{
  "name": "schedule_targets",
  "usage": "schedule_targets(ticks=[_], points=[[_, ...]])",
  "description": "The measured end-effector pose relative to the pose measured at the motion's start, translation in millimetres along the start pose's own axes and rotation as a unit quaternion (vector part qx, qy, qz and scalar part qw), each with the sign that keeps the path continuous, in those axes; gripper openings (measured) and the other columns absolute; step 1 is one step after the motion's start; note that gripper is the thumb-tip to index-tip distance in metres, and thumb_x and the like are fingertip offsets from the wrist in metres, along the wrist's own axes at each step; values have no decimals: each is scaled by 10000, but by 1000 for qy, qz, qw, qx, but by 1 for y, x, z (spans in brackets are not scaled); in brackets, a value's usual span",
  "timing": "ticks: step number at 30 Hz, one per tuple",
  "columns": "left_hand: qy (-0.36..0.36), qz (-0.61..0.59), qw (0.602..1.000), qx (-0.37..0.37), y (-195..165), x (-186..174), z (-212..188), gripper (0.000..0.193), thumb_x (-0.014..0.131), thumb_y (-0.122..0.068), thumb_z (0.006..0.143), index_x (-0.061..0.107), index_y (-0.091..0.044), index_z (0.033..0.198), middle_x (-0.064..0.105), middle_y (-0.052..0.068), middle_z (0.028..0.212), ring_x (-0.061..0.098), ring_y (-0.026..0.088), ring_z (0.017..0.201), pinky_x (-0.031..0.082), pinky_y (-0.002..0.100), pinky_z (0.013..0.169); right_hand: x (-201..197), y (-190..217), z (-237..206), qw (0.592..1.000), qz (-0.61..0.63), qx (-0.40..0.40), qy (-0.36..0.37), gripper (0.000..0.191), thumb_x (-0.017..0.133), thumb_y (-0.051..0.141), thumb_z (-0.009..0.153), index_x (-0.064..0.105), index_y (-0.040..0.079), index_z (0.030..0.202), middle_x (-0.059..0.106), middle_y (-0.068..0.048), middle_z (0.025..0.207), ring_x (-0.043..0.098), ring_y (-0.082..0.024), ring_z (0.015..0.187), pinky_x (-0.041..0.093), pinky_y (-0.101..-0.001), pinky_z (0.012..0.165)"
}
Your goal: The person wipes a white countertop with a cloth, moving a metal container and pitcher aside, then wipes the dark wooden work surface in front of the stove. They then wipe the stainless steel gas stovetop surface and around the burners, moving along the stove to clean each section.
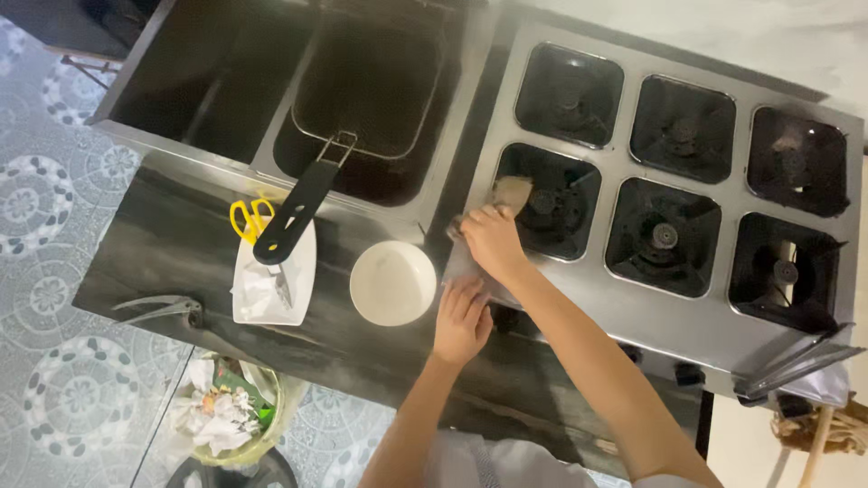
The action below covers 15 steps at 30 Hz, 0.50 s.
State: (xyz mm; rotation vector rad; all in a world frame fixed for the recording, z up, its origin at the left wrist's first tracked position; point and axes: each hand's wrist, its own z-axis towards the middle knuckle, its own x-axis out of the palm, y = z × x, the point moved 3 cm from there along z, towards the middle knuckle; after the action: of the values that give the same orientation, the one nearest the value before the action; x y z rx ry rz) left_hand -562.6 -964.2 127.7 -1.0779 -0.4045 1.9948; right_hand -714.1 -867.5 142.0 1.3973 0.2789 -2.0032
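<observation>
A dark counter (181,244) stands over a patterned tile floor (36,199), with a steel stove (651,316) of six burner wells beside one fryer (271,90) holding one basket (366,90). The right hand (493,239) is closed on a tan cloth (512,192), pressed at the edge of the nearest burner well (551,203). The left hand (461,321) lies open and flat on the counter, just beside one white bowl (392,283). One white square dish (271,285) holds yellow scissors (251,219). A bin (226,416) sits below.

Six burners (665,237), one bowl (392,282)
</observation>
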Motion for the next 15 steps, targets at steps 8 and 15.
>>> schedule_targets(ticks=[8, 15], points=[[19, 44, 999, -8, -10, 3, -28, 390, 677, -81, 885, 644, -9, 1267, 564, 173, 1400, 524, 397, 1358, 368, 619, 1157, -19, 33, -65, 996, 51, -55, 57, 60, 672, 144, 843, 729, 135, 860, 680, 3, 940, 616, -227, 976, 400, -429, 895], [81, 92, 992, -28, -10, 16, -46, 332, 667, -135, 879, 666, -29, 1194, 490, 166, 1522, 464, 393, 1413, 303, 677, 1161, -10, 18, -35, 998, -54, -2, 20, 82, 672, 165, 831, 745, 143, 860, 685, -12, 912, 614, -237, 965, 404, -426, 862]])
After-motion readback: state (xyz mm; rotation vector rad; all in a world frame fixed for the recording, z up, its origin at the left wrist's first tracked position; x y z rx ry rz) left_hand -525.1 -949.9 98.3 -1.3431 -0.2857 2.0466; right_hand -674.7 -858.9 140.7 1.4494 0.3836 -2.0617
